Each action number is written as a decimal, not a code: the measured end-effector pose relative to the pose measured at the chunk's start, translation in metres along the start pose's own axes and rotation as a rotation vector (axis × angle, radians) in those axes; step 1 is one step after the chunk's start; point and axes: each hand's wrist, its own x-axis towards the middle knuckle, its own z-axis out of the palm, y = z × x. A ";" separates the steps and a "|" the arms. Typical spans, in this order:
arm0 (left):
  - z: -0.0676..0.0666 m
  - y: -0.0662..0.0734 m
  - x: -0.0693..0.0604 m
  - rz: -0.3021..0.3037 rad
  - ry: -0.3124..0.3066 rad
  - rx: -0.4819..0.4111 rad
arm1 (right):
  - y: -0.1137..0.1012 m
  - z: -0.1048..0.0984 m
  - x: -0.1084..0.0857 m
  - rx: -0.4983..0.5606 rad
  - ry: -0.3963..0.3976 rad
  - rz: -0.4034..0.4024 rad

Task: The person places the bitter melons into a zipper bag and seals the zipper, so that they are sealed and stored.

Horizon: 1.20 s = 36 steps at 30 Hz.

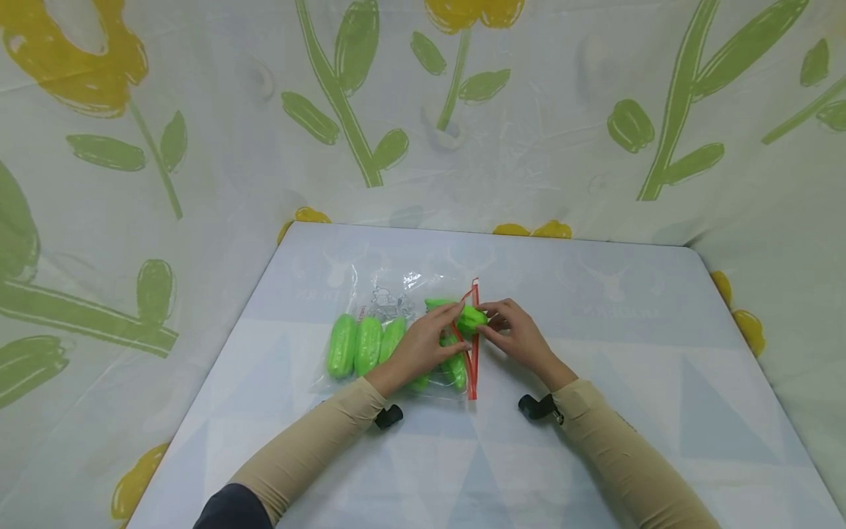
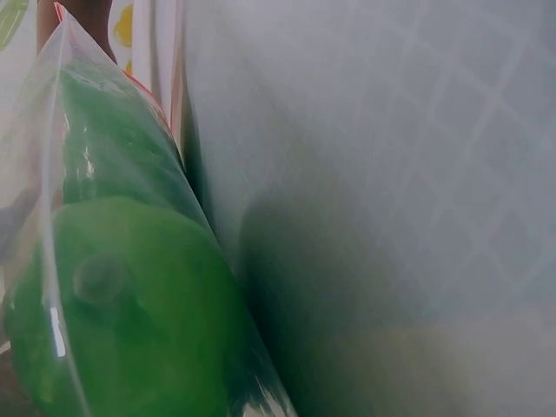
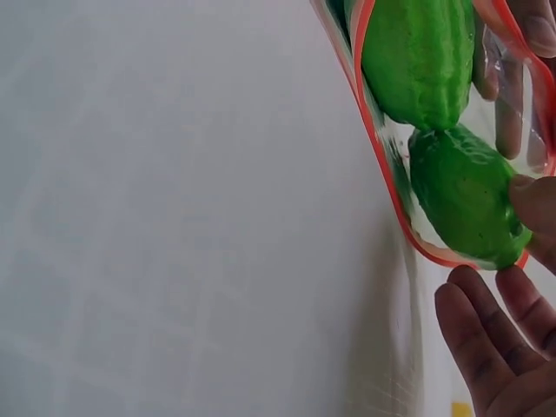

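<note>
A clear zip bag (image 1: 413,281) with a red-edged mouth lies on the table, holding several green cucumber-like vegetables (image 1: 369,345). My left hand (image 1: 423,342) reaches over the bag and grips its edge near the mouth. At that mouth, my right hand (image 1: 518,339) pinches one green vegetable (image 3: 465,195) between thumb and fingers. This piece sits inside the red rim (image 3: 387,165), touching another ridged green vegetable (image 3: 419,61) deeper in the bag. The left wrist view shows a rounded green end (image 2: 139,304) through the clear plastic.
The pale table (image 1: 595,455) has a triangle pattern and rounded far corners. A curtain (image 1: 529,147) with yellow flowers and green leaves hangs behind and on both sides. Black wrist devices (image 1: 538,406) sit under both sleeves.
</note>
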 end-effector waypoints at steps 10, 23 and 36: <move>0.000 0.001 0.000 -0.002 0.000 0.013 | -0.001 0.005 0.003 -0.004 0.006 0.014; 0.001 0.001 0.000 -0.009 -0.006 0.002 | 0.000 0.002 -0.002 -0.039 0.033 0.009; 0.001 0.001 0.000 0.010 0.005 -0.007 | -0.002 -0.001 -0.005 -0.037 0.064 -0.003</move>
